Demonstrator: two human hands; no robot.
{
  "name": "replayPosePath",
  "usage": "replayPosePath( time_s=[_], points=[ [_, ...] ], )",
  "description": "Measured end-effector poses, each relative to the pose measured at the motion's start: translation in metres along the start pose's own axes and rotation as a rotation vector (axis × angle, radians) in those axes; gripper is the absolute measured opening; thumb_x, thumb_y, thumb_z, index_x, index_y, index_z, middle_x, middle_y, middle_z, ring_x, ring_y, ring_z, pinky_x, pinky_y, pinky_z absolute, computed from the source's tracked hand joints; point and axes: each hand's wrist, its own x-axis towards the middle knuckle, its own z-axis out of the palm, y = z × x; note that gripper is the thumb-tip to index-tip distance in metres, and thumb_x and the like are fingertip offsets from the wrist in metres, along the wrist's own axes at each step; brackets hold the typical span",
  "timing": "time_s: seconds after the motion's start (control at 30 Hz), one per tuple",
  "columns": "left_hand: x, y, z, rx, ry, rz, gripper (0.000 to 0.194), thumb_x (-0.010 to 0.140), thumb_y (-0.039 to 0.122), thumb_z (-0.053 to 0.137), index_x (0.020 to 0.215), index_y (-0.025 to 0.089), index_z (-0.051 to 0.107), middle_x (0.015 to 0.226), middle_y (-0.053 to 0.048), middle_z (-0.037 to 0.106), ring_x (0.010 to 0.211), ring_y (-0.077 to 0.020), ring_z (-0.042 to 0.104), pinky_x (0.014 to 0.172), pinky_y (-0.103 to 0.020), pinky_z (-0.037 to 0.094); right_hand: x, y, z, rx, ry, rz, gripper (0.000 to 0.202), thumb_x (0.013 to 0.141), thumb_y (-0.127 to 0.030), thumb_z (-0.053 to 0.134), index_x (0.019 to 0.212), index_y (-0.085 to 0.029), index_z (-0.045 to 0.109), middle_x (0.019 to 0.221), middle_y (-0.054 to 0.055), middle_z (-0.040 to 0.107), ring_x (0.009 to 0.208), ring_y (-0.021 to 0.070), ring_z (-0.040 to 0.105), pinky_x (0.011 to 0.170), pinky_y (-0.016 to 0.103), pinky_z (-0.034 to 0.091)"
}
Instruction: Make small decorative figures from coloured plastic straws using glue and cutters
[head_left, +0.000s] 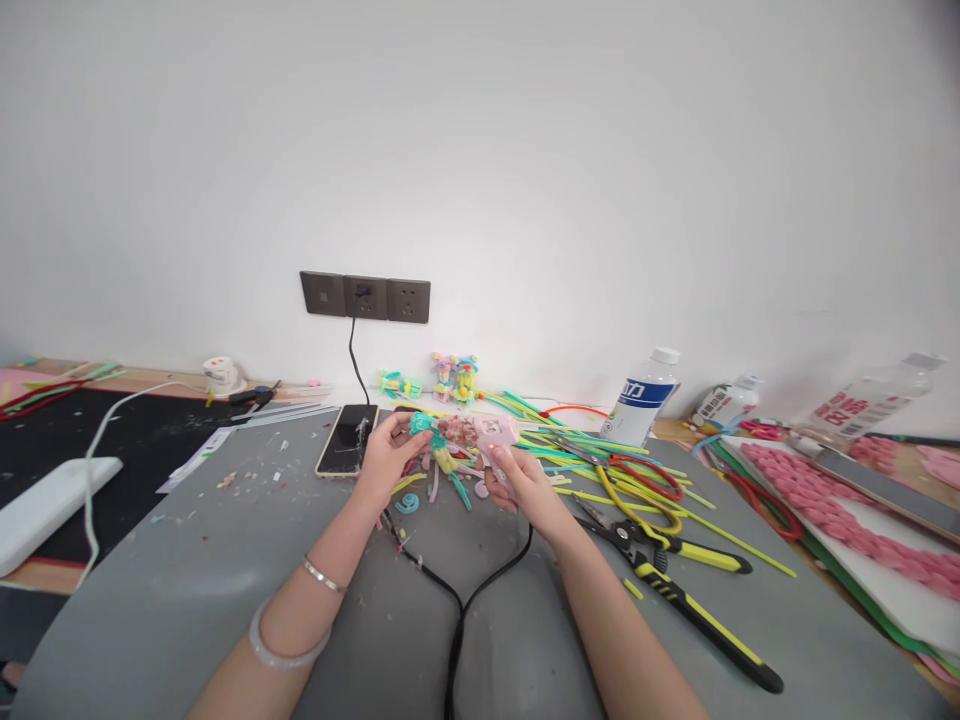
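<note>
Over the middle of the grey-topped counter [195,580], two hands are at work: the left hand [390,452] has its grip closed on one fuzzy teal piece [421,424], and the right hand [519,484] wraps its grip around one pink tool [496,432], the tool pointing at the teal piece, though whether they touch I can't tell! Against the wall, three little figures [444,376], two upright, one lying. Left of the hands, one phone [346,442], flat; on the left arm, two bracelets [324,576]. Over to the right, one pair of yellow-and-black pliers [679,588], three bottles [639,402], and fuzzy stems [739,545], too tangled to count!
</note>
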Motion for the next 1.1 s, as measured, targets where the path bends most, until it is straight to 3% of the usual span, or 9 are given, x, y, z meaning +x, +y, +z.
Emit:
replayPosePath(
  time_s=[0.27, 1.1],
  points=[
    [0.0014, -0.0018, -0.0023, -0.006, 0.008, 0.042, 0.046, 0.058, 0.039, 0.085, 0.094, 0.018, 0.065, 0.090, -0.004, 0.071, 0.088, -0.0220, 0.068, 0.078, -0.036, 0.058, 0.0007, 0.0009, -0.0001, 0.019, 0.020, 0.008, 0.058, 0.077, -0.077, 0.054, 0.079, -0.019, 0.052, 0.046, -0.010, 0.033, 0.037, 0.0066, 0.025, 0.037, 0.023, 0.019],
    [-0.0005, 0.0015, -0.0034, -0.005, 0.030, 0.131, 0.041, 0.064, 0.035, 0.083, 0.097, 0.018, 0.065, 0.100, -0.006, 0.071, 0.090, -0.0212, 0.068, 0.074, -0.031, 0.057, 0.0022, 0.0044, -0.0031, 0.040, 0.055, 0.001, 0.057, 0.077, -0.076, 0.055, 0.074, -0.020, 0.053, 0.045, -0.010, 0.034, 0.036, 0.0062, 0.024, 0.038, 0.024, 0.017]
  ],
)
